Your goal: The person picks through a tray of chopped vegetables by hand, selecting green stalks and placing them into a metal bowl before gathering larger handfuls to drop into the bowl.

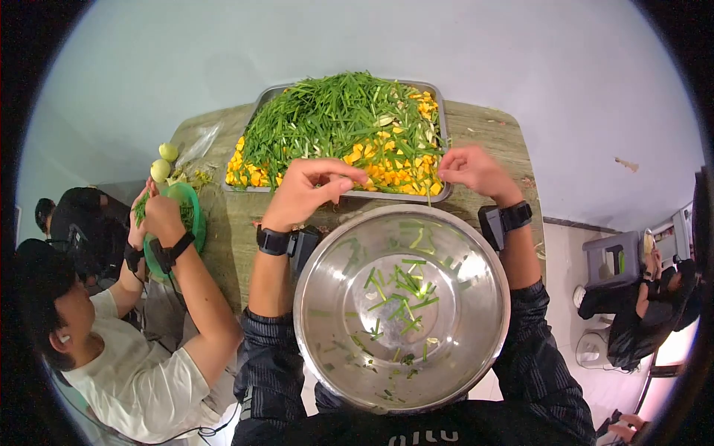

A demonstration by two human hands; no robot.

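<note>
- Nearest, white letters run along the dark garment at the bottom edge; too cut off to read.
- One steel bowl [401, 306] sits close to the person, with a scatter of cut green stalk pieces [398, 291] lying in it.
- Two wrist bands, one on each arm, each with a dark device clipped on.
- The left hand [309, 189] has its grip pinched on green stalks [338, 123] at the near rim of the tray.
- The right hand [476, 171] does the same, fingertips closed on a thin strand.
- One metal tray [442, 111] on the counter [498, 137] holds the heap of greens over yellow cubes [394, 175].
- Far left, a co-worker's hands [152, 215] hold greens above one green basket [195, 215]; two pale round fruits [163, 162] lie beyond.
</note>
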